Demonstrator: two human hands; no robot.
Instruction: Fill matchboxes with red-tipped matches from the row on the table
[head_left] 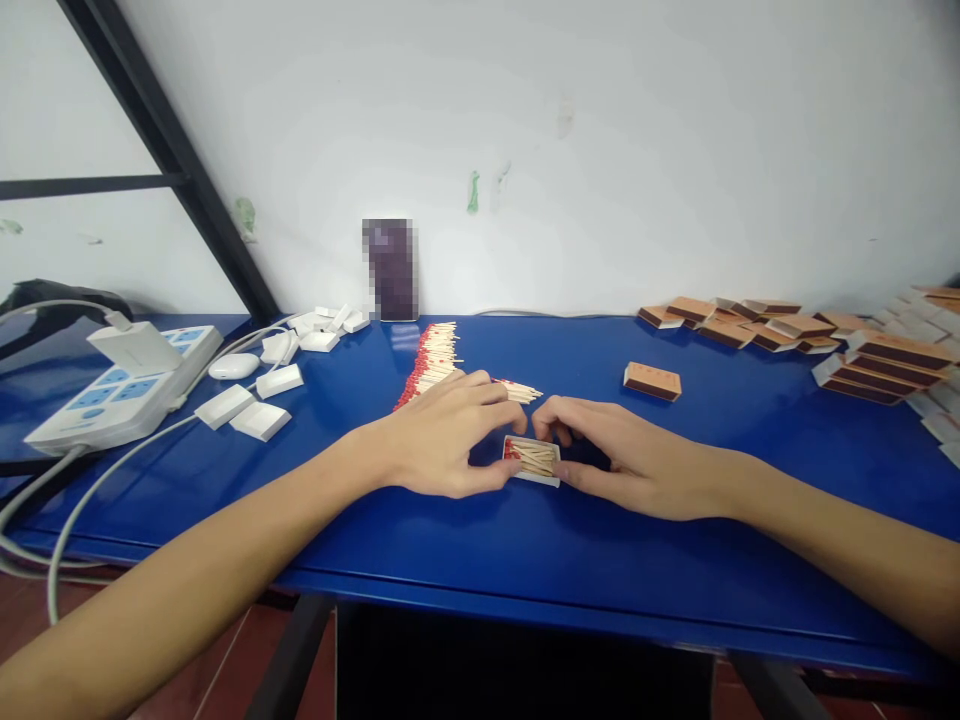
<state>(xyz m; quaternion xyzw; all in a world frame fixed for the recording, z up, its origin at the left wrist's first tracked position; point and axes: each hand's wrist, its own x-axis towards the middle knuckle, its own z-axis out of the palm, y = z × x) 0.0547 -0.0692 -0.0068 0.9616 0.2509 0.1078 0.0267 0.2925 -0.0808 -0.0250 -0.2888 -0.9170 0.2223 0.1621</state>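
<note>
A small white matchbox tray [543, 482] lies on the blue table between my hands, filled with matches [535, 459] whose red heads point left. My left hand [457, 437] has its thumb at the tray's left end and its fingers curled over the far side. From the right, my right hand [637, 458] puts its thumb on the tray's right end, with bent fingers by the far corner. Behind my left hand runs a long heap of loose matches [437, 352], partly covered by it. A few more matches [523, 391] lie beyond its fingertips.
One orange-brown matchbox [652, 381] lies right of centre. Piled matchboxes [724, 331] and a stack [885, 368] stand at the right. White trays [259, 421], an earphone case [233, 366] and a power strip [124, 390] with cables occupy the left. A phone [394, 270] leans on the wall.
</note>
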